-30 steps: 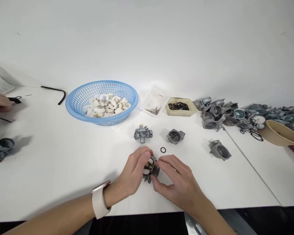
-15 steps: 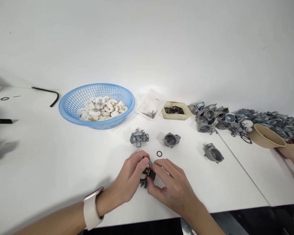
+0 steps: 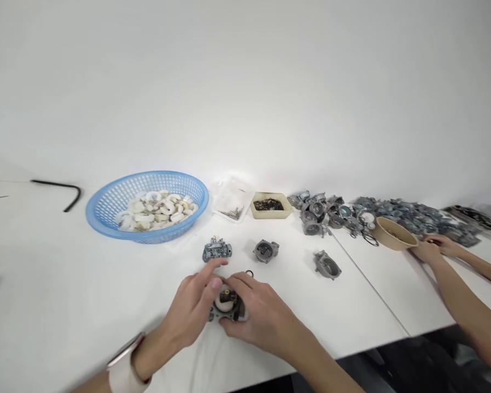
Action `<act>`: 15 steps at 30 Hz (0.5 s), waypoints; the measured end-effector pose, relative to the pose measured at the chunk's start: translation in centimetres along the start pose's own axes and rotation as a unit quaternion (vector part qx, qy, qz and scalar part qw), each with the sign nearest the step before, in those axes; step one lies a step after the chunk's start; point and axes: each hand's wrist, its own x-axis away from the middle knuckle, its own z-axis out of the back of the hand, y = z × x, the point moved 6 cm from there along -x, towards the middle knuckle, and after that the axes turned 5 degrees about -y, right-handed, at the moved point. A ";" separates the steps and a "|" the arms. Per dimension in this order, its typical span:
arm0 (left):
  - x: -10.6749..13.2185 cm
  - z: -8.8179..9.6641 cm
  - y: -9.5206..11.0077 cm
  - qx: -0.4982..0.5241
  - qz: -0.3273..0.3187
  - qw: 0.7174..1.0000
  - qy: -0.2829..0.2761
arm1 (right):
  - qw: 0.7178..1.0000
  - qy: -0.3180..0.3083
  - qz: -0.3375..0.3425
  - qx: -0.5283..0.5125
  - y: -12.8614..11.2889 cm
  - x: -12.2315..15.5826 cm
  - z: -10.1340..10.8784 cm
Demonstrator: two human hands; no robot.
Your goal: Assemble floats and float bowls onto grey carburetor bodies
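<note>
Near the table's front edge a carburetor (image 3: pixel 226 307) lies under both my hands, its opened bowl side up, with a white curved float and a brass part inside. My right hand (image 3: pixel 257 311) closes round its right side, thumb at the front and fingers over the back. At its left is my left hand (image 3: pixel 192 303), thumb on the upper rim and index finger lifted; its other fingers are partly hidden. Behind them sits another carburetor (image 3: pixel 216 250). A float bowl (image 3: pixel 265 251) stands to its right, and a black O-ring (image 3: pixel 250 273) peeks out past my right hand.
A blue basket (image 3: pixel 147 236) of white floats, a clear tray (image 3: pixel 234 199) of small pins and a cream tray (image 3: pixel 271 213) of black rings line the back. Another float bowl (image 3: pixel 327 265), piled metal parts (image 3: pixel 405 215), a tan bowl (image 3: pixel 394 234) and a co-worker's hands (image 3: pixel 433 249) are rightward.
My left index finger has lifted off the carburetor, and my right hand now wraps round its side. The carburetor's open face shows more. The view has shifted; a co-worker's second hand appears.
</note>
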 end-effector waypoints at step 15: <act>-5.0 4.4 -3.1 -0.141 0.093 0.985 0.047 | 0.858 0.312 -0.397 0.099 29.1 20.1 21.2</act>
